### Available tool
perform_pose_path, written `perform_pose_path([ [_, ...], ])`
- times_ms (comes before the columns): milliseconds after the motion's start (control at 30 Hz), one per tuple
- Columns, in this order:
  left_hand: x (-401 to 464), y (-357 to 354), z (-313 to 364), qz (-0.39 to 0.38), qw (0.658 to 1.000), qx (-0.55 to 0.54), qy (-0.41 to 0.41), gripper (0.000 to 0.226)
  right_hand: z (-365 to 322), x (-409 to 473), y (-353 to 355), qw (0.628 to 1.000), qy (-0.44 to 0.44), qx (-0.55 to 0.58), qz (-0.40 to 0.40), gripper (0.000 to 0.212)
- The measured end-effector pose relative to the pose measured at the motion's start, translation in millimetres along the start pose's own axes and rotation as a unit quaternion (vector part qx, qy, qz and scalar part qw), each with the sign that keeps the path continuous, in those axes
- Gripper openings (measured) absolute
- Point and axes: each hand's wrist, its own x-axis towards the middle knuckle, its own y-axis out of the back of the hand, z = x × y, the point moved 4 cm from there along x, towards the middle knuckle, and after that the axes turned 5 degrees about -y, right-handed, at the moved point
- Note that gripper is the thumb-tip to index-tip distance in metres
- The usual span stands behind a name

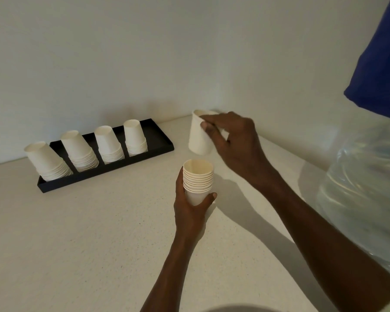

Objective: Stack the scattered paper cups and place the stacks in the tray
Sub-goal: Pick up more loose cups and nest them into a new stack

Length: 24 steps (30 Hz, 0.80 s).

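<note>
My left hand [189, 209] grips an upright stack of white paper cups [197, 176] just above the counter, mouths up. A little beyond it, my right hand [232, 140] pinches the rim of a single white paper cup [198, 137], held upright and slightly above the stack. At the back left lies a long black tray [160, 137] that holds several upside-down stacks of cups [109, 143] side by side; its right end is bare.
A large clear water bottle [365, 188] with a blue cap part [381, 64] stands at the right edge, close to my right arm. The pale speckled counter [77, 244] meets white walls at the back and right corner.
</note>
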Motion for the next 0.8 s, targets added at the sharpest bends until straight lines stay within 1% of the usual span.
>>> perform_pose_path([
  [100,1,-1,-6,0.007,1.0,0.001,0.018,0.092,4,-18,-22,0.993,-0.005,-0.029,-0.116,0.031],
  [200,1,-4,-12,0.02,0.997,-0.027,0.065,0.093,18,-38,-47,0.966,-0.055,-0.055,-0.247,0.037],
  [267,0,-5,-15,0.019,0.995,-0.044,0.085,0.082,24,-51,-59,0.947,-0.071,-0.05,-0.309,0.036],
  [300,0,-5,-14,0.018,0.995,-0.049,0.084,0.077,25,-55,-62,0.944,-0.072,-0.034,-0.321,0.034],
  [333,0,-4,-12,0.018,0.996,-0.056,0.073,0.073,26,-55,-63,0.944,-0.083,-0.003,-0.32,0.031],
  [367,-1,-2,-8,0.016,0.997,-0.058,0.05,0.074,29,-53,-62,0.945,-0.115,0.044,-0.302,0.031],
  [400,0,0,-4,0.012,0.998,-0.05,0.025,0.08,34,-47,-60,0.944,-0.161,0.103,-0.269,0.033],
  [467,0,2,2,-0.003,0.999,-0.041,-0.005,0.089,54,-31,-55,0.938,-0.235,0.189,-0.172,0.036],
  [500,0,3,4,-0.006,0.999,-0.046,-0.008,0.091,69,-23,-53,0.939,-0.255,0.198,-0.117,0.034],
  [567,0,3,5,-0.005,0.999,-0.049,-0.009,0.091,104,-8,-50,0.944,-0.291,0.152,-0.027,0.029],
  [600,-1,3,5,-0.004,0.999,-0.045,-0.006,0.091,125,-1,-49,0.946,-0.308,0.099,-0.001,0.026],
  [633,-1,3,5,-0.003,0.999,-0.039,-0.002,0.091,146,4,-49,0.946,-0.323,0.031,0.006,0.026],
  [700,-1,3,5,-0.001,1.0,-0.031,0.004,0.091,187,11,-53,0.931,-0.35,-0.1,-0.037,0.039],
  [733,0,3,5,-0.001,1.0,-0.029,0.006,0.091,206,12,-56,0.915,-0.367,-0.152,-0.067,0.047],
  [800,0,2,5,0.001,1.0,-0.029,0.011,0.091,237,10,-60,0.881,-0.403,-0.22,-0.113,0.061],
])
